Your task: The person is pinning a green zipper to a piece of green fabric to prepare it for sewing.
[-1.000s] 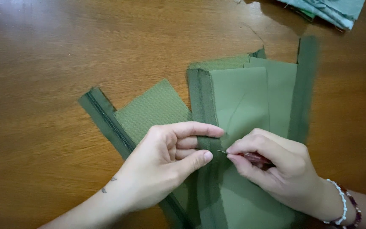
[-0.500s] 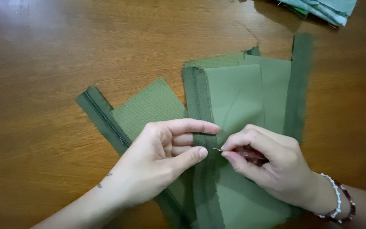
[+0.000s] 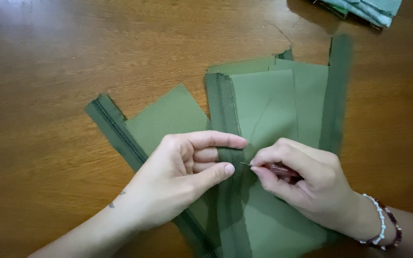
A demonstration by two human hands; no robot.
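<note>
Two hands are in view, both the person's own. The left hand (image 3: 182,179) lies on the green fabric (image 3: 268,114), index finger and thumb (image 3: 213,174) extended and parted, with a dark zipper strip (image 3: 225,119) running between them; the remaining fingers are curled. It presses the fabric flat rather than clamping it.

The right hand (image 3: 302,184) is closed on a seam ripper (image 3: 276,168) with a dark red handle. One thin metal tip shows at the front of the grip, pointing left and meeting the zipper strip at its right edge, just beside the left thumb. Two beaded bracelets (image 3: 385,224) sit on the right wrist, one white and one dark red.

The fabric work lies in the middle of the brown wooden surface (image 3: 72,57), directly under both hands. Zipper strips counted: two, one upright under the hands and one (image 3: 113,129) slanting out to the left. A separate darker green band (image 3: 338,91) runs along the right edge. Lighter green panels overlap in several layers; an exact count cannot be told.

One folded pile of pale green cloth (image 3: 369,8) sits at the top right corner, well apart from the work.
</note>
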